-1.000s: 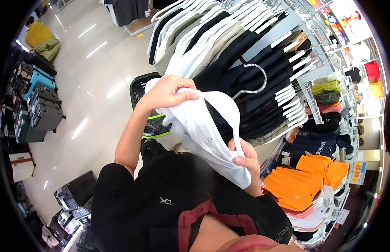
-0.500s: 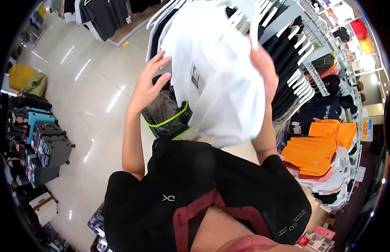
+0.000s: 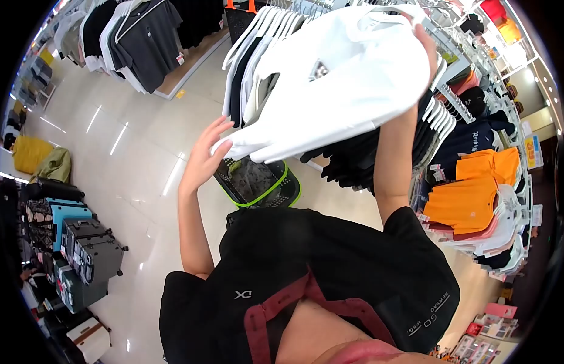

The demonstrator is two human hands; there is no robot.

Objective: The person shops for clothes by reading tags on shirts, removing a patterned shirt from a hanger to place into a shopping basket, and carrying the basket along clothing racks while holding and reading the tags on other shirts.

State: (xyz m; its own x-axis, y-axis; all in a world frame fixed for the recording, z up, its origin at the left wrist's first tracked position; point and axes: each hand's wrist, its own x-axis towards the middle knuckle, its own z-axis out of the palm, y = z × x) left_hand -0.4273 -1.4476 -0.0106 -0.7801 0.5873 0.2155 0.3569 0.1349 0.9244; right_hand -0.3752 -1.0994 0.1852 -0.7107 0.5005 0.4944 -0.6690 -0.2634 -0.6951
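A white T-shirt (image 3: 355, 85) with a small dark printed patch is held up in front of me, tilted, its lower end trailing to the left. My right hand (image 3: 424, 51) grips it by the collar end at the upper right, where a white hanger (image 3: 388, 11) seems to show; the shirt partly covers my fingers. At the trailing end is my left hand (image 3: 204, 159), fingers apart, right beside the fabric; whether it touches the cloth I cannot tell. Below the shirt stands a black shopping basket (image 3: 289, 188) with a bright green rim and something greyish inside.
Clothes hang on a rack (image 3: 248, 73) behind the shirt, with dark garments (image 3: 349, 161) under it. Orange shirts (image 3: 464, 200) hang at the right. Grey T-shirts (image 3: 145, 45) hang at upper left. Suitcases (image 3: 91, 249) stand along the left, across the shiny tiled floor (image 3: 142, 200).
My right hand has moved up and to the right with the T-shirt, which has swung from hanging down to a slant. My left hand has dropped lower. The view has shifted slightly.
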